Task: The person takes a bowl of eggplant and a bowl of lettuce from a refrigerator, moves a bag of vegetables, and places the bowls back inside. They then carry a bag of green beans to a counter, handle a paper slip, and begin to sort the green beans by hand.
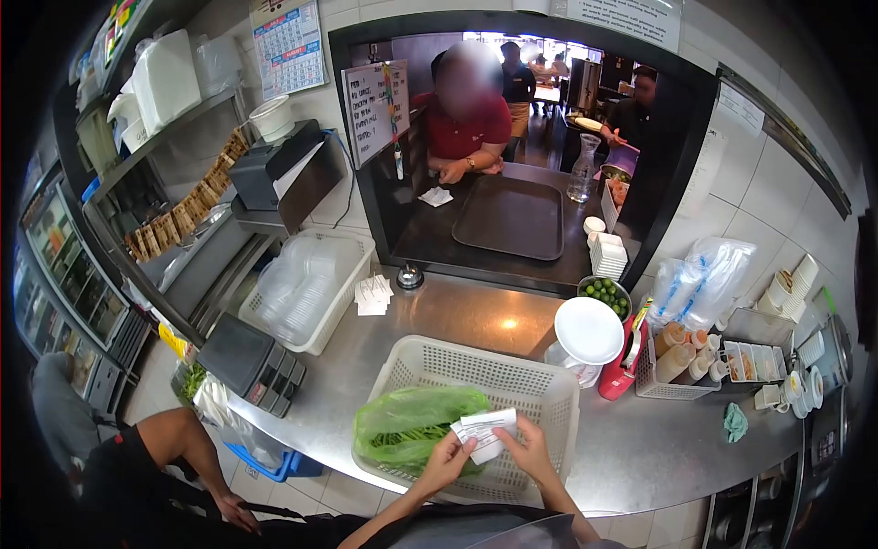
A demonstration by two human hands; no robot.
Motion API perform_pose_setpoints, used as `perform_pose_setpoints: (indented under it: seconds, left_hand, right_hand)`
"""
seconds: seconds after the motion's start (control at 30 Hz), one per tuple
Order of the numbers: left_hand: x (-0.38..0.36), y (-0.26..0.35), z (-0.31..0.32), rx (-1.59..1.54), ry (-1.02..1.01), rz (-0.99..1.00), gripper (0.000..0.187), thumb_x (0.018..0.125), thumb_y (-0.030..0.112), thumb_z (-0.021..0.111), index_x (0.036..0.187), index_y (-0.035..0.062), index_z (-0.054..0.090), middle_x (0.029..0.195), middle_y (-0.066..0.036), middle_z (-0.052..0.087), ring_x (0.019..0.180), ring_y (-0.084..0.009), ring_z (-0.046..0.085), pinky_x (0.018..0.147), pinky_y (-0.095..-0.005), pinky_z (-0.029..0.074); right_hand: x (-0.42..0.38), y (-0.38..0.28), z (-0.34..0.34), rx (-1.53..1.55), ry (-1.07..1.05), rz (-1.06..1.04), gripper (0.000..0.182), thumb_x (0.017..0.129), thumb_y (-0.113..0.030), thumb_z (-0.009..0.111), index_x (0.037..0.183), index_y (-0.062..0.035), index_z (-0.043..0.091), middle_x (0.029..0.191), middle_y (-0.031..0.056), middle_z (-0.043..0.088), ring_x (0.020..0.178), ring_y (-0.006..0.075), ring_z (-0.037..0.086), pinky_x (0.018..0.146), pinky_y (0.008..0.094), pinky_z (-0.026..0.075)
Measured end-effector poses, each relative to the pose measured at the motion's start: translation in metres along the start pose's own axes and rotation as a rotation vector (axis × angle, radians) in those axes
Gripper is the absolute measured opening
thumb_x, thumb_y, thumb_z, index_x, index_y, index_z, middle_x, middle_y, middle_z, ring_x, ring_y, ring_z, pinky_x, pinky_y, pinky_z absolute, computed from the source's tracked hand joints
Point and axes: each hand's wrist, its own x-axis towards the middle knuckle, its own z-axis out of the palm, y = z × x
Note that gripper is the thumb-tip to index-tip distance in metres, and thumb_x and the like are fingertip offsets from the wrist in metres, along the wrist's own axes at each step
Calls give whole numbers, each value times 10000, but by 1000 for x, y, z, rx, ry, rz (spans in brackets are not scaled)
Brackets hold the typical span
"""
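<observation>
Both my hands hold small white paper slips [485, 430] above a white plastic basket [540, 389] on the steel counter. My left hand [446, 459] pinches the slips' lower left edge. My right hand [528, 448] grips them from the right. In the basket, just left of my hands, lies a green plastic bag of green vegetables [407, 423].
A serving hatch ahead holds a dark tray [508, 218], and a person in a red shirt [462, 128] leans on its ledge. On the counter are a bell [410, 276], a bowl of limes [604, 291], white plates [588, 329], sauce bottles [681, 355] and a basket of lids [306, 288]. Another person crouches at lower left [155, 462].
</observation>
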Motion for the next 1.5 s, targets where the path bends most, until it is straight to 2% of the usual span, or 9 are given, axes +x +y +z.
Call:
perform_pose_setpoints:
  seconds: [0.2, 0.37, 0.6, 0.67, 0.8, 1.1, 1.27, 1.43, 1.5]
  left_hand:
    - [9, 4, 6, 89, -19, 46, 306, 955, 155, 456, 1183, -41, 513, 1097, -72, 588, 996, -126, 518, 864, -265, 413]
    - [21, -22, 10, 127, -73, 265, 303, 953, 156, 446, 1169, -39, 527, 1090, -110, 602, 950, -143, 561, 829, -282, 440]
    - [17, 8, 32, 640, -923, 58, 347, 898, 88, 485, 1245, 72, 503, 1076, -154, 590, 909, -228, 601, 794, -313, 474]
    - [25, 10, 27, 602, -903, 75, 355, 892, 84, 487, 1247, 73, 501, 1077, -154, 590, 909, -234, 601, 792, -318, 475]
    - [43, 12, 15, 554, -795, 82, 371, 880, 77, 490, 1251, 76, 497, 1080, -155, 588, 910, -246, 602, 788, -327, 477]
    - [59, 8, -2, 505, -676, 10, 408, 854, 60, 498, 1261, 80, 488, 1086, -157, 584, 911, -273, 604, 780, -347, 483]
    - [62, 4, -3, 502, -677, -7, 429, 839, 51, 503, 1266, 83, 483, 1089, -158, 581, 912, -288, 605, 775, -359, 486]
    - [48, 0, 6, 547, -690, 34, 451, 824, 42, 507, 1272, 86, 478, 1093, -160, 579, 913, -302, 606, 770, -370, 489]
    - [41, -6, 14, 587, -690, 75, 460, 818, 38, 509, 1274, 87, 475, 1094, -160, 578, 913, -308, 606, 768, -374, 490]
  right_hand:
    - [21, -44, -25, -116, -155, 135, 179, 886, -115, 561, 1018, 3, 539, 797, 133, 599, 734, 159, 587, 646, 288, 451]
    - [86, -89, -50, -483, -198, -260, 144, 874, -57, 527, 999, 12, 542, 775, 136, 520, 703, 269, 546, 612, 337, 423]
    - [285, -76, -27, -364, -213, -610, 378, 769, 95, 496, 1128, -22, 484, 846, 135, 504, 814, 275, 558, 713, 330, 436]
    - [335, -46, -23, -307, -106, -292, 366, 763, 97, 534, 1072, -57, 412, 764, 107, 519, 744, 252, 582, 680, 316, 455]
    - [437, 67, -31, -553, 279, -476, 127, 682, 106, 592, 694, -19, 606, 765, 125, 596, 733, 291, 602, 663, 334, 468]
    - [454, 201, -45, -461, 702, 275, 281, 692, 100, 509, 857, -39, 689, 953, 197, 648, 913, 287, 635, 818, 348, 478]
    - [481, 284, -69, -77, 772, 398, 481, 753, -4, 514, 1205, -155, 578, 1125, 227, 574, 1064, 346, 557, 928, 375, 419]
    - [454, 186, -64, -743, 491, 519, 679, 779, -74, 544, 1389, -268, 315, 1379, 276, 256, 1177, 391, 454, 960, 419, 400]
    - [445, 150, -73, -1008, 372, 194, 698, 789, -118, 569, 1396, -294, 273, 1402, 253, 223, 1161, 391, 469, 929, 456, 418]
